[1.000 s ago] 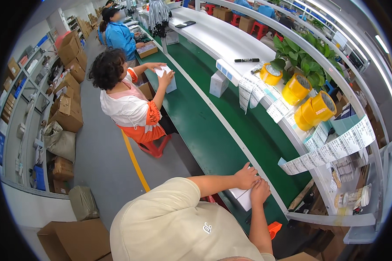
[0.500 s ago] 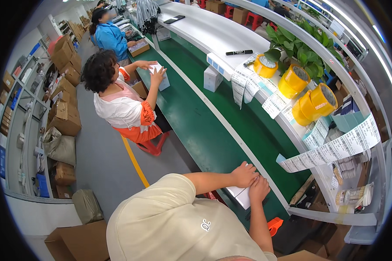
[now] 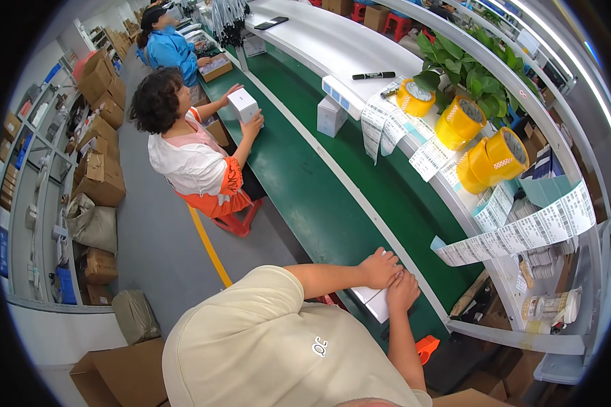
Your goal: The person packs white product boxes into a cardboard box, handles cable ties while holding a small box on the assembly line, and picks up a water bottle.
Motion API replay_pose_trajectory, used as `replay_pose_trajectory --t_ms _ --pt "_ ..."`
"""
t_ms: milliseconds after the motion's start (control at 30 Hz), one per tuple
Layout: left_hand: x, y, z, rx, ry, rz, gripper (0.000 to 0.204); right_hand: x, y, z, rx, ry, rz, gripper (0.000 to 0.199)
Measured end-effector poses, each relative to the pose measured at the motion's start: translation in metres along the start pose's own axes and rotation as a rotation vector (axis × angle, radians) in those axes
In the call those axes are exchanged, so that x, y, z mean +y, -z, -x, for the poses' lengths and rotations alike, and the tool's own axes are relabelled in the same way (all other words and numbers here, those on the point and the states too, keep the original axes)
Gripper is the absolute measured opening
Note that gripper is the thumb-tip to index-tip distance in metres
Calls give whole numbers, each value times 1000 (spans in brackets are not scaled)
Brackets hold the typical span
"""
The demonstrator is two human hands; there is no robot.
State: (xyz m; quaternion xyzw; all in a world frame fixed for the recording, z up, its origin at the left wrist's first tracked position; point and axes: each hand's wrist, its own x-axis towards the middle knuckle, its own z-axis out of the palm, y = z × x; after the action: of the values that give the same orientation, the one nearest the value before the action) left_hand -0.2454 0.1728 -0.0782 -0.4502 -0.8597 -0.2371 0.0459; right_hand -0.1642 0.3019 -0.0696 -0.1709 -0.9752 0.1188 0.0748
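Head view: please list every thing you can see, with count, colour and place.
Small white cardboard box: one, white, on the green belt under both hands.
Long green conveyor belt: one, green, centre.
Yellow tape rolls: about four, yellow, right shelf.
White label strips: several, white, hanging from shelf.
Black marker pen: one, black, on white shelf.
Green leafy plant: one, green, upper right.
Brown cardboard cartons: many, brown, left shelves.
Seated co-workers: two, along belt; nearer one holds a white box.
Left hand: on the box.
Right hand: on the box.
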Motion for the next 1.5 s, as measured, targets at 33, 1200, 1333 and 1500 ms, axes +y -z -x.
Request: replay_pose_trajectory --t_ms 33,1200,1333,1500 --pt "0 1 0 -19 4 5 26 0 1 0 -4 0 1 28" --pt "6 -35 347 -837 420 366 36 186 454 -102 470 -212 424 71" --pt "-5 -20 359 -824 383 300 40 127 441 15 790 -116 425 64" --pt "-97 -40 434 -931 284 237 42 25 403 198 694 142 -9 62"
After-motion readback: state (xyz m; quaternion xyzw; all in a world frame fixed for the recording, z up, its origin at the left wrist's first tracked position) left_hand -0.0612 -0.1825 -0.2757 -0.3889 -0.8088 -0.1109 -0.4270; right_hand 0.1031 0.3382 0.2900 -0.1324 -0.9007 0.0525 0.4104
